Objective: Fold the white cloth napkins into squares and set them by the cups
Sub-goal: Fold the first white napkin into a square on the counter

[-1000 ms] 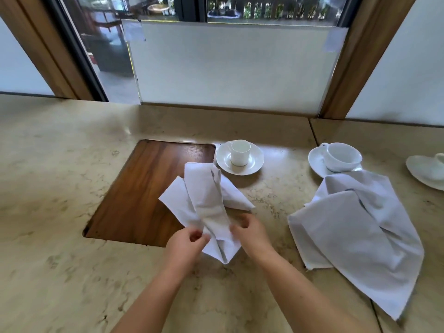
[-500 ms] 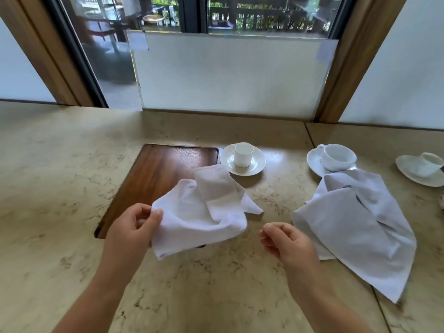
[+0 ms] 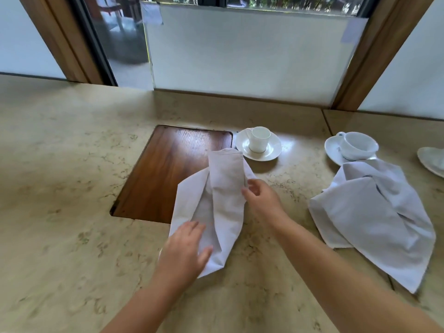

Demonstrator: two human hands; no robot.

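Napkin (image 3: 216,207) mid-frame looks light and floppy, so I'd grab corners. My left hand (image 3: 185,251) presses flat on it; right hand (image 3: 260,200) pinches its edge.

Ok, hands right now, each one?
Left hand: open, fingers flat on the napkin.
Right hand: pinching the napkin's right edge.

Beige marble bench (image 3: 60,188), inset wooden panel (image 3: 168,169), two white napkins (image 3: 216,207) (image 3: 374,212), cups on saucers (image 3: 258,146) (image 3: 336,150) far right
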